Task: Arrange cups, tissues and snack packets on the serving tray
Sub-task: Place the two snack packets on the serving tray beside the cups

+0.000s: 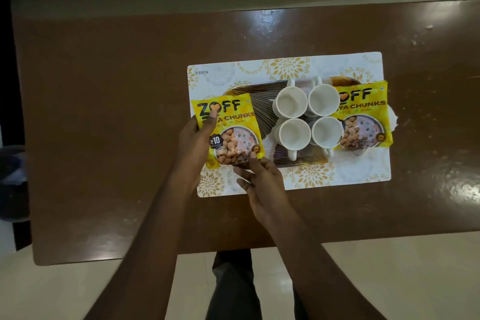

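— Holding anything, those two hands?

— Both grip the same thing. The right hand (262, 187), nearest the person, pinches the near bottom corner of a yellow Zoff soya chunks packet (228, 130) with its fingertips. The left hand (194, 143) grasps the packet's left edge, thumb laid across the printed front near the logo.

— And where does the packet sit?

— Over the left end of the serving tray (262, 101), a dark one with fine gold radiating lines. Whether it rests on the tray or is raised above it, I cannot tell.

— What lies past the hands?

— Just right of the held packet, four white cups (309, 114) stand upright and empty in a tight two-by-two block on the tray, handles pointing outward. Beyond them, further right, a second Zoff packet (363, 117) lies flat on the tray's right end, tucked against the two right-hand cups.

— Under all that?

— A white placemat (337, 174) with gold floral medallions, on a glossy brown table (104, 112).
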